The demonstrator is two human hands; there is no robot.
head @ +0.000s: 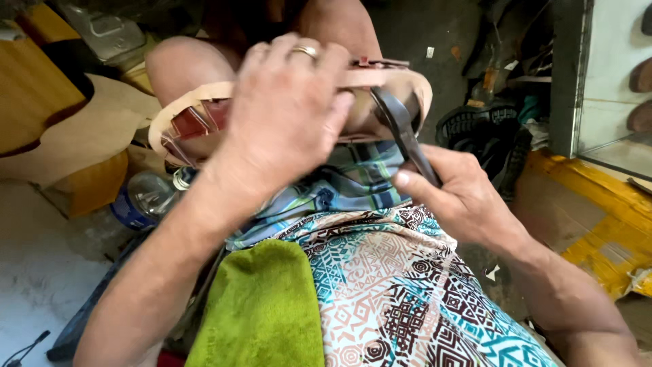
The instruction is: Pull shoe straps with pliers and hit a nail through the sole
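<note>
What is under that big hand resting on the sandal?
The left hand lies flat on a tan sandal laid across the knees. Reddish straps show at its left, and the right hand holds dark pliers there. The sandal's middle is covered.

A sandal point(204, 119) is laid across the knees, with the left hand point(285, 115) pressed on top of it and pliers point(404, 132) held against its right end by the right hand point(462, 200). A towel point(265, 312) is spread on the lap below. A bottle point(149, 197) is lying on the floor to the left, under the sandal; shoes point(485, 132) are piled to the right.
</note>
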